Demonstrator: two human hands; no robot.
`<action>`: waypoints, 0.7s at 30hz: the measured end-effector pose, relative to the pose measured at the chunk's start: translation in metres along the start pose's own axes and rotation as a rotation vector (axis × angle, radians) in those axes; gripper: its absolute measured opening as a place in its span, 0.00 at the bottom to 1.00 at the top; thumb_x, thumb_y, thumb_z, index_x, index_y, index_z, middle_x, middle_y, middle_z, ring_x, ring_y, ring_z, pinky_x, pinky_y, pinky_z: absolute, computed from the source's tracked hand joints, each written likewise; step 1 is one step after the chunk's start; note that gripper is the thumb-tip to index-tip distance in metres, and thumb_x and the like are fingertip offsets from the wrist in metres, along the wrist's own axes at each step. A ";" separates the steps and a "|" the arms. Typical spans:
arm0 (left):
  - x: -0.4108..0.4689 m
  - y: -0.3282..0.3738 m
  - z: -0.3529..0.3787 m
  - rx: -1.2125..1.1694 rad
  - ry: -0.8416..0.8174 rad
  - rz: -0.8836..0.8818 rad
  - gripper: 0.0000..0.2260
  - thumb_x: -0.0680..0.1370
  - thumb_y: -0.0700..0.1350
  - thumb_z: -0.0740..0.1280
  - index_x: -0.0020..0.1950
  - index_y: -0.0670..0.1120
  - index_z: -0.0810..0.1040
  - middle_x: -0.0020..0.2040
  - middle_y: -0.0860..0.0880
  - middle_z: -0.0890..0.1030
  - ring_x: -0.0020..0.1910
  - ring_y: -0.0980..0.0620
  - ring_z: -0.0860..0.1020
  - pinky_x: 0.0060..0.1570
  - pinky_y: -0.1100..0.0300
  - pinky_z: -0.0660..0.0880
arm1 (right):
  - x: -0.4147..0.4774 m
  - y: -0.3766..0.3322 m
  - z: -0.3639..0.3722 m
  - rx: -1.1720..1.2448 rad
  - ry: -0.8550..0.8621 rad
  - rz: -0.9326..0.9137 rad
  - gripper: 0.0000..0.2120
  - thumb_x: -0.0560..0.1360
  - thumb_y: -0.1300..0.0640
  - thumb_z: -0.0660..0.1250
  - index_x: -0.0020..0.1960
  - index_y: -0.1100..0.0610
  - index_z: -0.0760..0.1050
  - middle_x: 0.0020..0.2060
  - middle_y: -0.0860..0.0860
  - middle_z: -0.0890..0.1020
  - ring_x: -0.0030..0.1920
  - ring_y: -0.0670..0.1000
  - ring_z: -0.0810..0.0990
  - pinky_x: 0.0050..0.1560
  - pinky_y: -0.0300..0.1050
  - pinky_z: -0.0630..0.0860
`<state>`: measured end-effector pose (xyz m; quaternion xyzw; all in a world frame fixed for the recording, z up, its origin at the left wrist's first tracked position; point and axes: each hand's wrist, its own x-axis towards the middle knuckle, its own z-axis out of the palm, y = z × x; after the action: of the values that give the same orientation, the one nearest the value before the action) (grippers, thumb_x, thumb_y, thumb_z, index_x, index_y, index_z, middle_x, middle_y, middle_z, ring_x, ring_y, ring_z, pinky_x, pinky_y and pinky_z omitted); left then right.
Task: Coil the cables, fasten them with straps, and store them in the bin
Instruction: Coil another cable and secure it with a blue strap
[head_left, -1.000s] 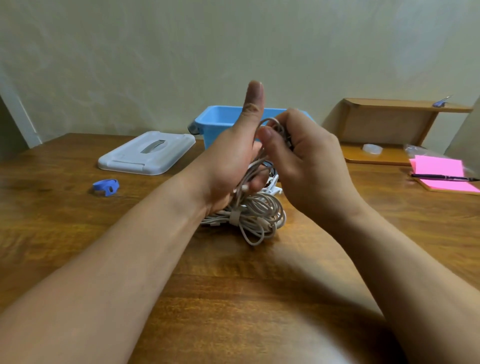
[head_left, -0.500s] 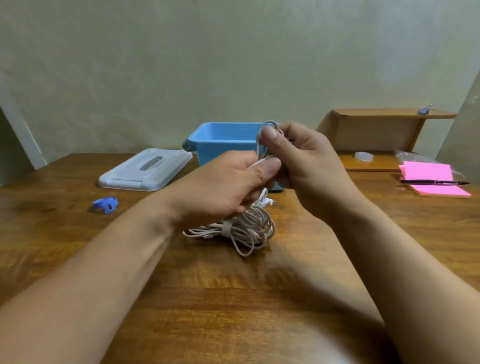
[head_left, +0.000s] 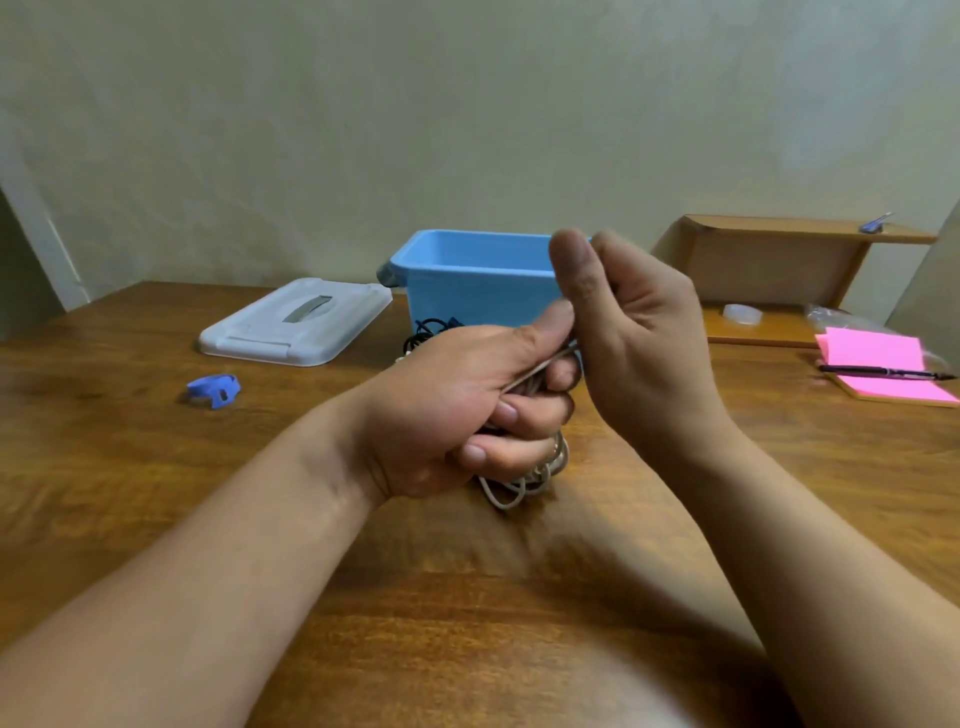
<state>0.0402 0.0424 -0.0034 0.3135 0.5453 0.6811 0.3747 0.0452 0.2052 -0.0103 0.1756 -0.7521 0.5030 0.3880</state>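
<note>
White cable (head_left: 511, 491) gripped in left hand (head_left: 457, 405), right hand (head_left: 639, 332) curled, grasp unclear, blue bin (head_left: 467, 291) behind

pen (head_left: 883, 371) on pink notepad (head_left: 872, 349)

Lit dimly and evenly from above in a warm, yellowish cast, with only soft shadow on the wooden table (head_left: 104, 467) under the forearms (head_left: 260, 545) toward 6 o'clock. Smeared slightly by motion at the right hand (head_left: 644, 338) near centre, soft throughout, and bowed by wide-angle distortion toward 3 and 9 o'clock.
</note>
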 end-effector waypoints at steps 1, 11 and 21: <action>0.000 -0.001 0.000 0.007 -0.004 0.002 0.22 0.87 0.61 0.53 0.47 0.44 0.70 0.29 0.51 0.59 0.20 0.57 0.58 0.21 0.67 0.58 | 0.000 0.001 -0.001 -0.032 0.020 -0.005 0.25 0.86 0.47 0.64 0.36 0.61 0.66 0.27 0.51 0.68 0.29 0.49 0.68 0.33 0.44 0.65; 0.007 -0.012 0.001 0.737 0.429 0.258 0.19 0.88 0.56 0.55 0.50 0.42 0.72 0.31 0.52 0.71 0.28 0.54 0.68 0.29 0.55 0.68 | 0.003 0.013 0.002 -0.162 0.077 0.010 0.27 0.86 0.43 0.64 0.37 0.62 0.70 0.26 0.52 0.73 0.29 0.54 0.73 0.30 0.53 0.70; -0.020 0.002 -0.001 1.732 0.492 0.279 0.09 0.86 0.57 0.49 0.52 0.55 0.61 0.40 0.56 0.70 0.42 0.46 0.78 0.37 0.47 0.73 | 0.009 -0.007 0.017 -0.452 0.052 0.110 0.29 0.85 0.38 0.63 0.30 0.53 0.65 0.24 0.48 0.71 0.29 0.50 0.71 0.34 0.53 0.71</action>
<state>0.0498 0.0246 -0.0015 0.3942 0.8878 0.1200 -0.2048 0.0372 0.1879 -0.0030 0.0300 -0.8437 0.3467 0.4088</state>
